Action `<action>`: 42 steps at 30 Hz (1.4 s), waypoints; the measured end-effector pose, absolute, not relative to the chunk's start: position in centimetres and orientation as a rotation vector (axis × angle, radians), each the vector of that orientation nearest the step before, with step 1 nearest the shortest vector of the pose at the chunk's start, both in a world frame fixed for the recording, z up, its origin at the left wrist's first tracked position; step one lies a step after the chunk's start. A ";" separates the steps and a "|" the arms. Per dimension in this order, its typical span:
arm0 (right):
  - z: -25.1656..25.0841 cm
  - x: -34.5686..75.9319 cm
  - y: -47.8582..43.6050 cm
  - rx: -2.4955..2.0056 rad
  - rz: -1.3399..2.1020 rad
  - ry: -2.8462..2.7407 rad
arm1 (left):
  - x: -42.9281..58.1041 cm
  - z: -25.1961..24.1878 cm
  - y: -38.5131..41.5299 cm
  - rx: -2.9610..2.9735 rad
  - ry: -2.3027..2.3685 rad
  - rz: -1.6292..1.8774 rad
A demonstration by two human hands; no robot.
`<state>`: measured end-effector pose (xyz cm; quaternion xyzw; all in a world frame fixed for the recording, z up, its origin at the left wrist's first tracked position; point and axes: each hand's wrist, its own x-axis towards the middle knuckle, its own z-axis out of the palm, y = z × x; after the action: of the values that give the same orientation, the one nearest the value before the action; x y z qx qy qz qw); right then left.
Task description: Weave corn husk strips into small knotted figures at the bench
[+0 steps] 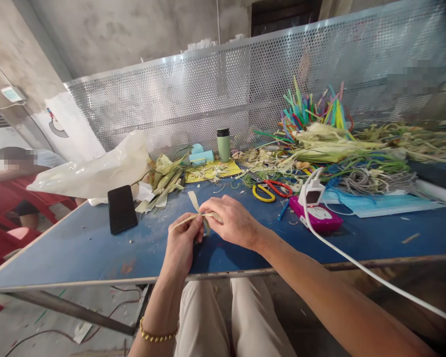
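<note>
Pale, flat husk strips [194, 200] cross one another between my two hands, just above the near edge of the blue table. My left hand [186, 234] pinches them where they cross, with one strip lying over its fingers. From the right, my right hand [232, 221] grips the end of a strip between thumb and fingers. One strip sticks up and another hangs below the crossing. The fingertips partly hide how the strips are joined.
A black phone [122, 209] lies left on the blue table [78, 253]. Scissors [269, 191], a pink box [321, 218] and a white cable [342, 254] are at right. Husks [323, 141], a green bottle [223, 145] and a plastic bag [96, 166] stand behind. A person [18, 163] sits far left.
</note>
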<state>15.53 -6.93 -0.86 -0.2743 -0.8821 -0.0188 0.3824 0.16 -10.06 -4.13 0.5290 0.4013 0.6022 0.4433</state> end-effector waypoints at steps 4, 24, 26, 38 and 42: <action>-1.0 15.7 -6.5 -0.615 -0.134 -2.246 | 0.1 -4.1 -10.1 1.248 0.907 1.415; -0.6 15.6 -7.6 -0.445 -0.356 -2.339 | -0.2 -3.6 -10.3 0.843 0.668 1.443; -0.5 15.6 -7.7 -0.436 -0.369 -2.343 | -0.3 -3.7 -10.3 0.846 0.652 1.427; -0.5 15.4 -7.8 -0.364 -0.399 -2.356 | -0.3 -4.1 -10.3 0.850 0.641 1.435; -0.6 15.3 -7.8 -0.352 -0.393 -2.369 | -0.3 -4.1 -10.3 0.843 0.624 1.442</action>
<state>15.32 -7.80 -0.62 -0.1360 -0.9144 -0.1516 0.3499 -0.25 -10.29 -4.10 0.3677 0.2723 0.6293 0.6282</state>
